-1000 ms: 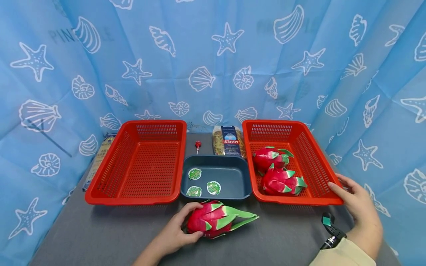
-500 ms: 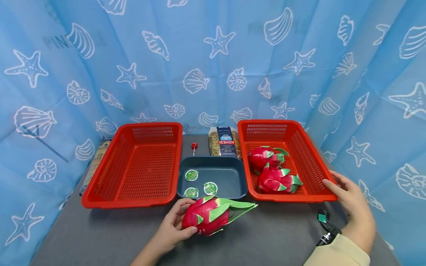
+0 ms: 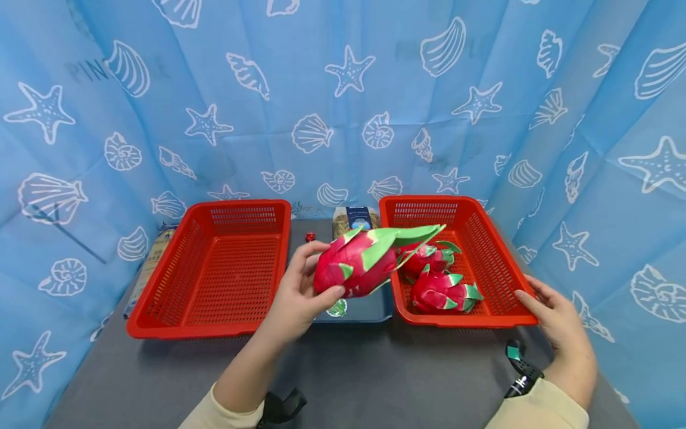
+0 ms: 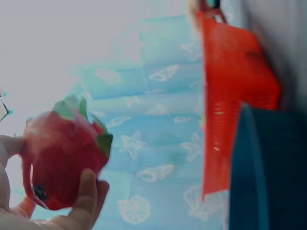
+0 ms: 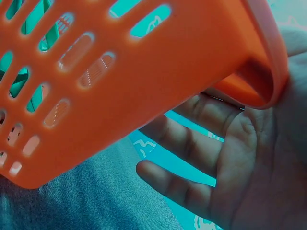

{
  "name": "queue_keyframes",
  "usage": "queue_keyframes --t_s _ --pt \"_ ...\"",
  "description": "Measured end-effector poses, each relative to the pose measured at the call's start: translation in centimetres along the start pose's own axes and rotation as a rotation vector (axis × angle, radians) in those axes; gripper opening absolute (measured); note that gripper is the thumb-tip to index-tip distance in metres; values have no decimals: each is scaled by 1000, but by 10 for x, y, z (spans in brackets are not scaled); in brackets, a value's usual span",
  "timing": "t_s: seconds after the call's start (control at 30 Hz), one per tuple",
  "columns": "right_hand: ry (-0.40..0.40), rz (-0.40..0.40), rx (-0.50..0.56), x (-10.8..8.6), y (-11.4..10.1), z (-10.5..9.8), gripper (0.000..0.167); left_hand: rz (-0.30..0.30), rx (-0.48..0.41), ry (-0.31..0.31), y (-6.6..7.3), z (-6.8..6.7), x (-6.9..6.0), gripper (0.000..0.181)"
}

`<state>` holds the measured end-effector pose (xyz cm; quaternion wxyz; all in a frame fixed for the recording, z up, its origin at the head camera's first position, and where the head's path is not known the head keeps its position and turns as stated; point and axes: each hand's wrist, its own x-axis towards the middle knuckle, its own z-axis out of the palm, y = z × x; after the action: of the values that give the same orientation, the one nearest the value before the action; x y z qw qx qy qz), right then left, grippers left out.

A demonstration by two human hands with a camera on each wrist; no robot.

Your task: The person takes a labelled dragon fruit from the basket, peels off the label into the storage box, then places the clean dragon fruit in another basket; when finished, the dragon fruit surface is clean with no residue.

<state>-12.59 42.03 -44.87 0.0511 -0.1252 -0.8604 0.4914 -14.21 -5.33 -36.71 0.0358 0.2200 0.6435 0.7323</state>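
My left hand [image 3: 292, 292] grips a pink-red dragon fruit [image 3: 354, 262] with green leaf tips, its thumb on the near side. The fruit is off the table, above the dark blue tray [image 3: 370, 313], its leaves pointing toward the right red basket [image 3: 506, 268]. In the left wrist view the thumb and fingers close round the fruit [image 4: 64, 158]. Two more dragon fruits [image 3: 447, 293] lie in that basket, partly behind the held one's leaves. My right hand [image 3: 560, 325] holds the basket's right rim, thumb over it; in the right wrist view its fingers [image 5: 187, 143] extend below the rim.
Another red basket [image 3: 236, 280] stands at the left, with a long package [image 3: 150, 268] beyond its outer side. Behind the tray are a pasta bag [image 3: 343, 223] and a red lollipop [image 3: 310, 237], both partly covered. A blue curtain [image 3: 343, 119] surrounds the grey table [image 3: 396, 375].
My left hand has lifted the dragon fruit off the table and carried it up and forward over the tray. The right hand stays at the basket rim. The head view has shifted slightly.
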Motion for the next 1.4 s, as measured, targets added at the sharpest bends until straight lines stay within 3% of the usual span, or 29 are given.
queue_keyframes --t_s 0.2,0.4,0.57,0.7,0.87,1.0,1.2,1.4 --pt "28 7 20 -4 -1 -3 74 -3 11 15 -9 29 75 64" --pt "56 -22 82 -3 -4 2 71 -68 153 6 -33 45 145 56" --pt "70 -31 107 0 -6 4 70 -154 272 -43 -48 53 190 54" --pt "73 -47 130 0 -6 3 65 -215 352 -103 -57 57 218 53" --pt "74 -39 187 -1 0 4 63 -279 484 -185 -71 63 241 50" --pt "81 -27 188 -1 3 2 65 -278 624 -264 -81 73 254 50" --pt "100 -18 175 -1 0 -1 65 -277 771 -360 -91 94 264 53" --pt "101 -6 172 -4 -3 3 65 -284 1002 -402 -103 107 269 49"
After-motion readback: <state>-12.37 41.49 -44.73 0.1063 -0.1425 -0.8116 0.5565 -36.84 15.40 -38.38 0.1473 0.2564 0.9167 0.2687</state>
